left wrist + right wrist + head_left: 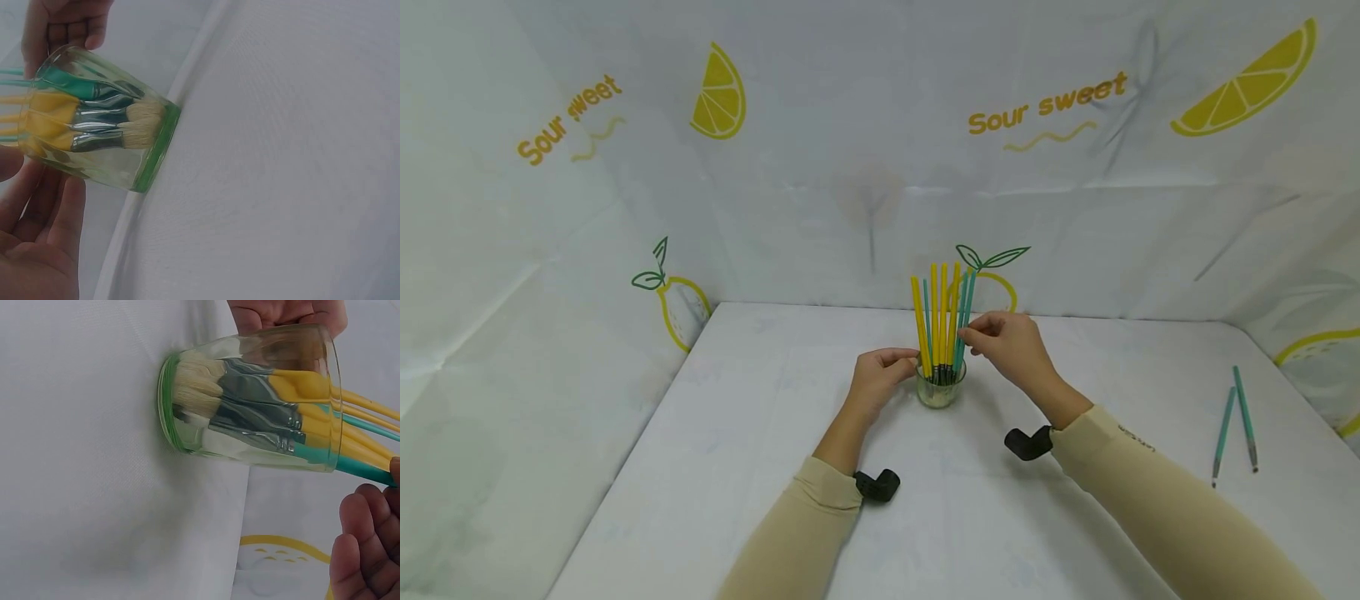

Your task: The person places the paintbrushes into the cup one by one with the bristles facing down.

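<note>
A clear glass cup (937,395) stands upright on the white table, holding several yellow-handled and teal-handled paintbrushes, bristles down. My left hand (880,379) holds the cup's rim from the left; in the left wrist view its fingers (65,215) lie against the glass. On the other side, my right hand (1009,346) pinches the handle of a teal paintbrush (362,470) between thumb and fingertips. That brush leans inside the cup, its metal ferrule below the rim. Yellow paintbrushes (943,312) stand beside it, their pale bristles near the glass bottom.
Two teal paintbrushes (1244,417) lie on the table at the right, bristle ends toward me. Behind the white tabletop (737,433) hangs a pale cloth (820,233) printed with lemons and lettering. A black wrist mount (1028,443) sticks out by each cuff.
</note>
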### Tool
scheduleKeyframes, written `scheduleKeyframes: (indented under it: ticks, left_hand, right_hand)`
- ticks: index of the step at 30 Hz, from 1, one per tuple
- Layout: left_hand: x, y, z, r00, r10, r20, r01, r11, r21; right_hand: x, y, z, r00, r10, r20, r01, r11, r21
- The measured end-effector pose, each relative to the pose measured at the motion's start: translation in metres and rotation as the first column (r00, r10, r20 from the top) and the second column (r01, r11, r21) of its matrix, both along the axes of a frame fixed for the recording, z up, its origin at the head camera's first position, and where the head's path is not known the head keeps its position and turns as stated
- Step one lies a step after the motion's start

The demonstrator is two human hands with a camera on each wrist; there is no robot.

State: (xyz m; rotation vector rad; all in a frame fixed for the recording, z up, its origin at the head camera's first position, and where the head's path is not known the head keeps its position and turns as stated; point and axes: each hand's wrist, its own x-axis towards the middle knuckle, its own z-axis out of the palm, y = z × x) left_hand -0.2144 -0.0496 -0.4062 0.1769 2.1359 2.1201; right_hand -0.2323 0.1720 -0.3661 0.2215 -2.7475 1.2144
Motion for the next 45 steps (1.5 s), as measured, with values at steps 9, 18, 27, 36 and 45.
scheduleKeyframes:
  ticks: [9,18,27,36,45]
  left_hand:
    - [-0.013,0.002,-0.019,1.0,-0.001,0.012,0.001,1.0,-0.003]
    - [-0.019,0.004,-0.034,1.0,0.018,0.008,-0.018,1.0,0.024]
    - [-0.02,0.003,-0.033,1.0,0.028,-0.005,-0.028,0.999,0.022]
    - [-0.02,0.002,-0.034,0.999,0.033,0.001,-0.033,0.999,0.003]
    - [-0.021,0.003,-0.032,0.999,0.027,0.027,-0.028,1.0,0.01]
  right_hand:
    - [-0.002,0.002,-0.003,1.0,0.017,0.023,-0.017,1.0,-0.001]
    - [-0.001,0.003,-0.004,0.998,0.021,0.062,-0.021,1.0,-0.003]
    - [0.001,0.009,-0.001,0.995,0.008,0.097,-0.01,1.0,0.015]
    - [0.004,0.031,0.001,0.995,-0.024,0.098,0.022,1.0,0.021]
    - [0.022,0.091,0.012,0.996,-0.087,-0.013,0.088,0.98,0.18]
